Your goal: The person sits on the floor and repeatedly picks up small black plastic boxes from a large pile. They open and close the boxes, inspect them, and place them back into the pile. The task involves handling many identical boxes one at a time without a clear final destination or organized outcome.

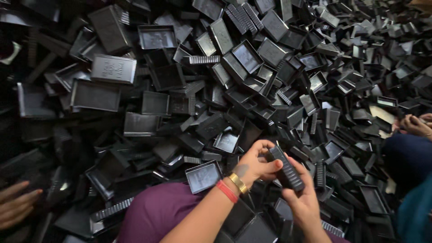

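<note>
Gripping a ribbed black plastic piece (pixel 286 168) between them, the left hand (pixel 256 164) pinches its top end and the right hand (pixel 303 200) clasps its lower end (wrist bangle showing), just below a heap of black trays (pixel 234 85).

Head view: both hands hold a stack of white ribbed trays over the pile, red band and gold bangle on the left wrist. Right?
Not quite: in the head view the stack of ribbed trays is black, not white. The left hand and right hand do hold it over the pile of black trays, with the red band and gold bangle on the left wrist.
</note>
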A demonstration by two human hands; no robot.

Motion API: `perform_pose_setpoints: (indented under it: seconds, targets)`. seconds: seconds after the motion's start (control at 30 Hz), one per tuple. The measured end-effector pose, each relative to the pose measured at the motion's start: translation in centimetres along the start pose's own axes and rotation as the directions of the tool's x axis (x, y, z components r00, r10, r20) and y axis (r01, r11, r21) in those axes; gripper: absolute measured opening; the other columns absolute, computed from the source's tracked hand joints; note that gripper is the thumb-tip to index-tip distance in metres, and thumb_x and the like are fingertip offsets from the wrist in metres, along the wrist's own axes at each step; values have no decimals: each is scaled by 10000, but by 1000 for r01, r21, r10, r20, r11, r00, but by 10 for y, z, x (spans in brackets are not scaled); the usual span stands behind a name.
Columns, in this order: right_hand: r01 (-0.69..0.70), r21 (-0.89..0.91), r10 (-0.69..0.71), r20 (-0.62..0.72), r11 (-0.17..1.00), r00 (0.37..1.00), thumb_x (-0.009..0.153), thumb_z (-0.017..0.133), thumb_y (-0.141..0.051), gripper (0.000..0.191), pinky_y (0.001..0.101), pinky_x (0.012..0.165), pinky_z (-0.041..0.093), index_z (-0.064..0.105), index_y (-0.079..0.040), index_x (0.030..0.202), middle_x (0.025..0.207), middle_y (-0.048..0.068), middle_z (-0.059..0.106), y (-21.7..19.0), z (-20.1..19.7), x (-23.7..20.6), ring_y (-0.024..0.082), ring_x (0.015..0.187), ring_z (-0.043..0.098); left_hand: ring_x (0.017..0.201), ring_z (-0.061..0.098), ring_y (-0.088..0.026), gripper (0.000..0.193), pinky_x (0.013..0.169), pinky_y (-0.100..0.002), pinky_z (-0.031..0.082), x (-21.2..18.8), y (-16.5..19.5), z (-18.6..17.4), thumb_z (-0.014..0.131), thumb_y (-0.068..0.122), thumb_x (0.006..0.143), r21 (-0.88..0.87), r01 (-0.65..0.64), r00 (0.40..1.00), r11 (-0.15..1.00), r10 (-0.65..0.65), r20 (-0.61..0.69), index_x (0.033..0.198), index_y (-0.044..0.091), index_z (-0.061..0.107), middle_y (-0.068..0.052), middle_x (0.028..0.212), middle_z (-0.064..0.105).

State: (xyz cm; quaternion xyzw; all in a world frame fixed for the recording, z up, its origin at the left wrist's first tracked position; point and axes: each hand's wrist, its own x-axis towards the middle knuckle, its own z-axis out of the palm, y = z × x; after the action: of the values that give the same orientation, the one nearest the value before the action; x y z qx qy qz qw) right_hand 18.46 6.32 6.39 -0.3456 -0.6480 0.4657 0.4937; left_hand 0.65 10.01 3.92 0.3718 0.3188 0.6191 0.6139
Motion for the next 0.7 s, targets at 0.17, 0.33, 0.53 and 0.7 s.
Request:
perform_pose_setpoints:
  seconds: [0.17, 0.33, 0.53, 0.7]
  targets:
    - [-348, 298, 378, -50, 889, 924, 813, 755, -22, 533, 372, 936, 515, 540, 1, 1301, 1148, 84, 631, 10, -23, 6, 207, 1060, 636, 763, 711, -256, 690, 715, -375, 566, -10, 6, 11, 799, 688, 697, 648, -23, 986, 761, 126, -113, 862, 37, 639, -144, 828, 717]
    - [-510, 197, 518, 16, 837, 855, 887, 684, -74, 462, 333, 840, 491, 568, -24, 1331, 1081, 96, 679, 7, -49, 0, 196, 961, 628, 874, 697, -315, 666, 785, -422, 553, -19, 37, 13, 778, 691, 776, 825, -31, 999, 564, 21, 23, 885, 40, 688, -179, 902, 715]
    - [-702, -13, 622, 476, 712, 621, 935, 597, -268, 464, 397, 910, 538, 654, 25, 1290, 1125, 172, 765, 8, -75, -14, 270, 1042, 712, 932, 710, -272, 472, 808, -390, 556, -24, 96, -69, 848, 439, 695, 883, -21, 963, 469, 248, -109, 1005, 96, 761, -107, 1009, 747]
    - [-669, 19, 634, 300, 743, 713, 951, 558, -303, 531, 392, 1003, 499, 597, 1, 1385, 1294, 166, 720, 53, -61, -22, 268, 1196, 677, 975, 664, -384, 550, 847, -480, 527, -34, 130, -172, 861, 304, 636, 960, 266, 676, 93, 692, -254, 1106, 63, 709, -159, 1062, 708]
